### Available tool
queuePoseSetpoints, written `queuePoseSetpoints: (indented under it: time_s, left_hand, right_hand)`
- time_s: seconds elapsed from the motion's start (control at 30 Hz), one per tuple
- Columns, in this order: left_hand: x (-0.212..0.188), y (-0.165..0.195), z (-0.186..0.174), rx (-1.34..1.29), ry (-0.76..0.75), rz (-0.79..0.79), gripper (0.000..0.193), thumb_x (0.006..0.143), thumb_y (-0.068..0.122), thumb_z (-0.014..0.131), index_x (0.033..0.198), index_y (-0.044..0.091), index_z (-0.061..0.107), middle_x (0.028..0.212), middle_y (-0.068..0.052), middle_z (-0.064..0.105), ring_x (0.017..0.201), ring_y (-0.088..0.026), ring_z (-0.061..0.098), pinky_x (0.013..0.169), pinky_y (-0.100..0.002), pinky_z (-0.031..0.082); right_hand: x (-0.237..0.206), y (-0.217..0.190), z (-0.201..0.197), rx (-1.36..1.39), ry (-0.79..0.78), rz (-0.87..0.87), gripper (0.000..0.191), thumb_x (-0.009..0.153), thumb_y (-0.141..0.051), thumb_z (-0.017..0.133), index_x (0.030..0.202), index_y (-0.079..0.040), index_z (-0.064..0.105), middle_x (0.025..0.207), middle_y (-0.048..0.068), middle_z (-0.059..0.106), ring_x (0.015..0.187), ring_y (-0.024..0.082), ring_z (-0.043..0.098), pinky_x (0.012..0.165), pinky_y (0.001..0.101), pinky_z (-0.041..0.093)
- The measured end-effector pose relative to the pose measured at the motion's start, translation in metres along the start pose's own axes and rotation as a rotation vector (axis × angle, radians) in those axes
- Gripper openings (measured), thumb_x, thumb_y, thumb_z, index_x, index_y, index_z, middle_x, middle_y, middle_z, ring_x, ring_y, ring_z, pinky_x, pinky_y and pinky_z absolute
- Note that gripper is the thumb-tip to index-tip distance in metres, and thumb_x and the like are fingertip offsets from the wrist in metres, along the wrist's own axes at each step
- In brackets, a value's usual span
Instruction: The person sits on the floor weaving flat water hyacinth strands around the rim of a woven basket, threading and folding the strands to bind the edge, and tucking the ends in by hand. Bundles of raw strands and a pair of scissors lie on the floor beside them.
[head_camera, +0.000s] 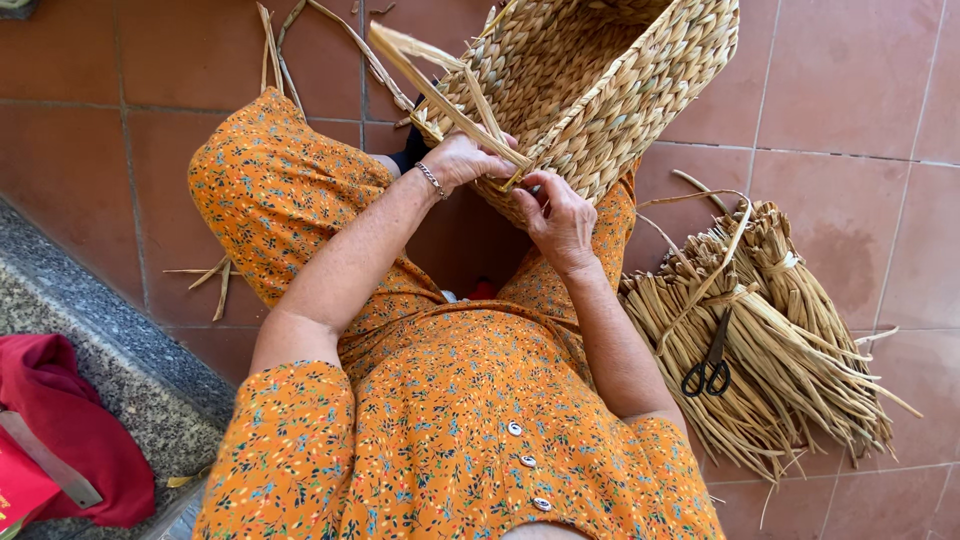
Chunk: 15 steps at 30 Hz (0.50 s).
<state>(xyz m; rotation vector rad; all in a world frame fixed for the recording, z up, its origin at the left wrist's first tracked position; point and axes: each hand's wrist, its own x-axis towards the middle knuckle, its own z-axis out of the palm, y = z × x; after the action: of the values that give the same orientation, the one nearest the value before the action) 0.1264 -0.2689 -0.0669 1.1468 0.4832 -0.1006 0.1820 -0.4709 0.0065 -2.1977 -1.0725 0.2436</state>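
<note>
Weaving at the rim of a straw basket (600, 90), which rests tilted against your knees on the tiled floor (860, 90). Your left hand (462, 160) is closed on a flat straw strand (440, 95) just at the basket's lower edge; your right hand (558, 215), beside it, pinches the strand's end against the weave. By judgement, tucking is under way; next comes a firm pull through. Scissors (710, 360) lie on straw bundles (770, 340) right of the basket.

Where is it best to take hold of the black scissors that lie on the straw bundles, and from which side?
Probably by the two finger loops of the black scissors, coming from above on the near side. They lie flat on the straw bundles, loops toward the person and blades pointing away, so the loops are free.
</note>
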Motion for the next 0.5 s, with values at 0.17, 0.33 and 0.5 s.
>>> queuePoseSetpoints:
  time_s: [0.17,0.33,0.5]
  left_hand:
    - [-0.002,0.001,-0.001,0.051,-0.003,0.01,0.041,0.072,0.009,0.087,0.111,0.003,0.075,0.099,-0.003,0.077,0.091,-0.011,0.071,0.087,-0.025,0.058]
    - [0.001,0.002,-0.004,0.05,-0.025,0.038,0.025,0.086,0.017,0.081,0.107,0.003,0.078,0.095,-0.004,0.077,0.086,-0.01,0.069,0.082,-0.026,0.056]
    - [0.009,-0.003,-0.004,0.073,0.008,-0.022,0.027,0.077,0.011,0.086,0.102,0.007,0.078,0.094,-0.001,0.077,0.087,-0.008,0.07,0.083,-0.025,0.057]
  right_hand:
    - [0.012,0.008,0.012,0.021,0.033,-0.002,0.012,0.093,-0.018,0.077,0.094,-0.011,0.067,0.07,0.003,0.068,0.059,0.018,0.068,0.059,0.0331,0.054]
    - [0.007,0.018,0.018,0.006,0.051,-0.016,0.006,0.085,-0.009,0.065,0.082,-0.007,0.06,0.064,0.006,0.066,0.056,0.021,0.067,0.058,0.0361,0.054]
    - [-0.05,0.039,-0.017,0.006,0.005,0.056,0.01,0.081,-0.011,0.066,0.079,-0.005,0.058,0.062,0.009,0.062,0.055,0.023,0.064,0.056,0.0369,0.052]
